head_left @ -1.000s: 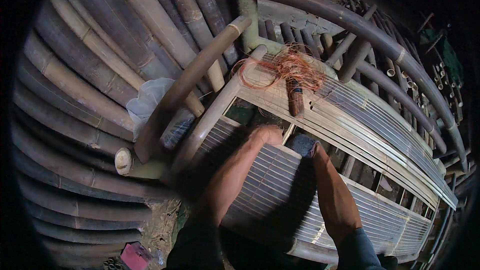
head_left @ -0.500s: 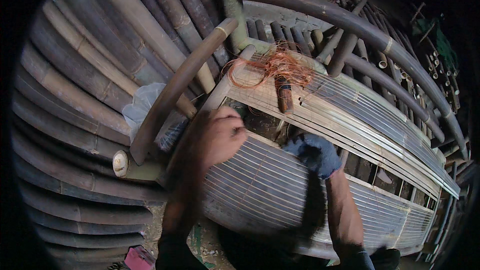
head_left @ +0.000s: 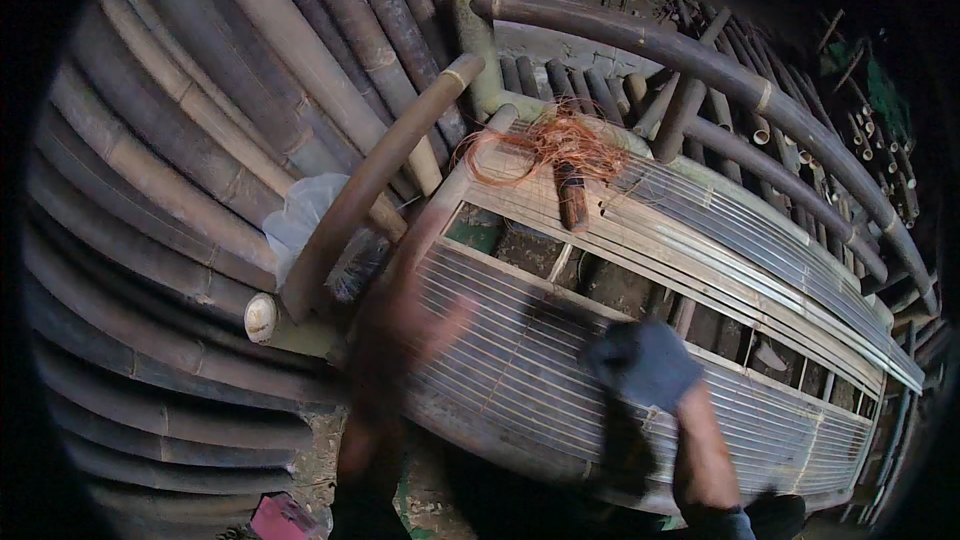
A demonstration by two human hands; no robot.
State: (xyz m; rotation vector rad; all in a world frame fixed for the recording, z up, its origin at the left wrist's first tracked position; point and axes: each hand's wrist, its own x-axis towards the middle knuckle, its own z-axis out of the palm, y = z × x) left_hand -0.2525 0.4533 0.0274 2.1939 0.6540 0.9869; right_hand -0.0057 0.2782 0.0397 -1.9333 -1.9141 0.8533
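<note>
My bare left hand [head_left: 412,325] is blurred by motion over the left end of a bamboo bench seat [head_left: 520,350]. Its thumb stands apart from the fingers, and nothing shows in it. On my right hand [head_left: 645,365] is a dark blue-grey glove. That hand looks curled in, above the near slats beside a long gap in the seat; what it holds, if anything, is hidden. Beyond the gap, a tangle of copper-coloured wire [head_left: 570,145] lies on the far slats. A brown wooden handle [head_left: 572,202] sticks out from under it.
A curved bamboo armrest [head_left: 385,180] rises at the bench's left, with a clear plastic bag [head_left: 300,215] beside it. Large dark bamboo poles [head_left: 170,300] are stacked along the left. The bamboo backrest [head_left: 640,35] arches across the far side. A pink object [head_left: 280,518] lies low left.
Both hands have drawn back toward me from the gap in the seat. The left thumb and fingers have come apart. The wire and handle lie as before.
</note>
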